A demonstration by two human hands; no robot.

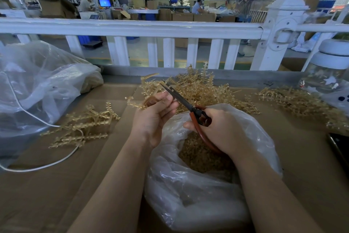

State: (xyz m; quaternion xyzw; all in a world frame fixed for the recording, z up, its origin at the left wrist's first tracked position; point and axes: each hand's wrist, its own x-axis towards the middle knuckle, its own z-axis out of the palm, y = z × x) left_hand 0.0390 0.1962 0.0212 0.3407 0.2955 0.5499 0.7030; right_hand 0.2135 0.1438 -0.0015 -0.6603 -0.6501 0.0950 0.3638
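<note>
The right hand (217,129) is curled round the reddish handles of a pair of scissors (177,95), fingers through the loops and thumb on top. The dark blades point up and away from it toward the left hand (153,117). That hand is half closed, its thumb and fingertips pinching a tan plastic sprue (136,103), a thin stem with short side stubs that juts out to the left of the knuckles. The blades pass just above the left hand's fingertips and seem barely parted, though the tip is hard to read against the clutter behind it.

Directly beneath both hands sits an open clear bag (188,195), its mouth under the right wrist, holding a heap of small tan cut pieces (200,155).

Just beyond the hands lies a tangled pile of sprues (198,85) (the same tan plastic). A flatter bunch (85,125) lies to the left of the left hand, and another spread (294,100) lies well to the right of the right hand. All of it rests on the cardboard-covered desk (47,204).

Farther left of the left hand is a large crumpled plastic sack (37,81), with a white cable (47,164) looping out from under it. Far right stands a glass jar (328,70) with a white lid. Behind everything runs a white railing (132,27).
</note>
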